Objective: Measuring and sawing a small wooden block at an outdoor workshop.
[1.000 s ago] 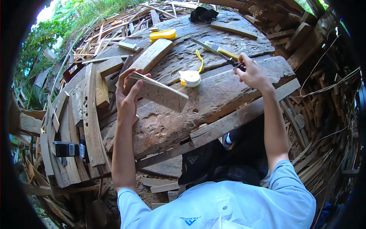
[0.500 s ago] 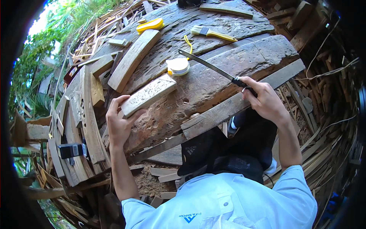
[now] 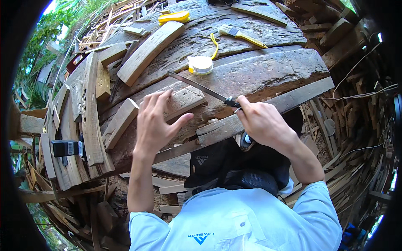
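My left hand is open, fingers spread and thumb out, over the near end of a pale wooden block with carved marks on its top. It hides that end, so I cannot tell whether it touches the block, which rests on the weathered beam. My right hand is closed round the black handle of a hand saw with a long, thin blade. The blade slants up to the left, its middle passing above the block; I cannot tell whether they touch. A white tape measure with a yellow strap sits just beyond.
A paintbrush and a yellow oblong tool lie farther back. Wooden pieces crowd the left, including a short block and a holed board. A small black box stands near the left edge. Scrap wood is heaped at right.
My left hand has let go of the carved block, which now lies lower on the beam. My right hand has brought the saw left and down over it. The view has shifted slightly.
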{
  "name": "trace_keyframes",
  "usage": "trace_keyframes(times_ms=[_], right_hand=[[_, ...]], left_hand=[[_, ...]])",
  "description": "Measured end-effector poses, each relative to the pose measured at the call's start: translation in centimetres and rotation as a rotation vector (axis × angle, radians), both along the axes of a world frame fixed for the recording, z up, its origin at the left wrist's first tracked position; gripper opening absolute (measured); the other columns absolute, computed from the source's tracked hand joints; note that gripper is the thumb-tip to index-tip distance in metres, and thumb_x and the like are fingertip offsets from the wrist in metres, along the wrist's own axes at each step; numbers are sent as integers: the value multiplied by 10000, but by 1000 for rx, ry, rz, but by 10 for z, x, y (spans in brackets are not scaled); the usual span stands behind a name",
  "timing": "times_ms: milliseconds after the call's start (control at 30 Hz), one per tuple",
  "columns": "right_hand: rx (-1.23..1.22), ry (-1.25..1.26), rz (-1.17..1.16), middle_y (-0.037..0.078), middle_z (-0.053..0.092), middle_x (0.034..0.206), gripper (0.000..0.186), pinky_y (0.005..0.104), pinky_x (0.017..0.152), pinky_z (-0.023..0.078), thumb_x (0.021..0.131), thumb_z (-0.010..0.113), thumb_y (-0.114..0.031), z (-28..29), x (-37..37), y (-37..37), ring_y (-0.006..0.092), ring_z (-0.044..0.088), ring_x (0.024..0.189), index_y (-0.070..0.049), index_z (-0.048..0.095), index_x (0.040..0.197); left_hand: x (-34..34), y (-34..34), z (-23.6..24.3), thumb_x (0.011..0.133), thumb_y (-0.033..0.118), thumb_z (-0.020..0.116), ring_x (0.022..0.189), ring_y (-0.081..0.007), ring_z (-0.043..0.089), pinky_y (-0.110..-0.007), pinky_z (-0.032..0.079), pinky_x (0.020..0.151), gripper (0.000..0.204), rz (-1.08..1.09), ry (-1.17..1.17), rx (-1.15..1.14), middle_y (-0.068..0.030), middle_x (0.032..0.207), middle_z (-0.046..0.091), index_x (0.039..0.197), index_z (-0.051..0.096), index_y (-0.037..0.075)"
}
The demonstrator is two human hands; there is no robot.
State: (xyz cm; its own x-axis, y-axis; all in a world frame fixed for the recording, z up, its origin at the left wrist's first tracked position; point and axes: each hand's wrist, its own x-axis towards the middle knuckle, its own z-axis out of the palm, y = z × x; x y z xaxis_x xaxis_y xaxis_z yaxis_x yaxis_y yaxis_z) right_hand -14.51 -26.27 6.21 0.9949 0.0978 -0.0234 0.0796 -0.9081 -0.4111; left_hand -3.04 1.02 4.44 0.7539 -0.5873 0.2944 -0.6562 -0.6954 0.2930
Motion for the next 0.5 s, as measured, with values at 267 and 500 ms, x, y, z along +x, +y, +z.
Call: trace_keyframes(times_ms=[267,500], right_hand=[[-131,41,-17,186,665,663,189,479,561,530,1014,570,-180,-9,5,19,375,688,626,0,542,1065],[-279,4,46,197,716,795,209,390,564,577,994,550,-124,-14,-6,20,310,735,667,36,573,1125]], left_hand=[[5,-24,-29,868,617,726,1159,-292,564,-431,448,1016,730,126,-67,94,-122,1241,634,1243,645,-5],[6,-22,-36,872,700,661,1120,-283,564,-431,458,987,772,106,-156,147,-118,1179,620,1213,629,9]])
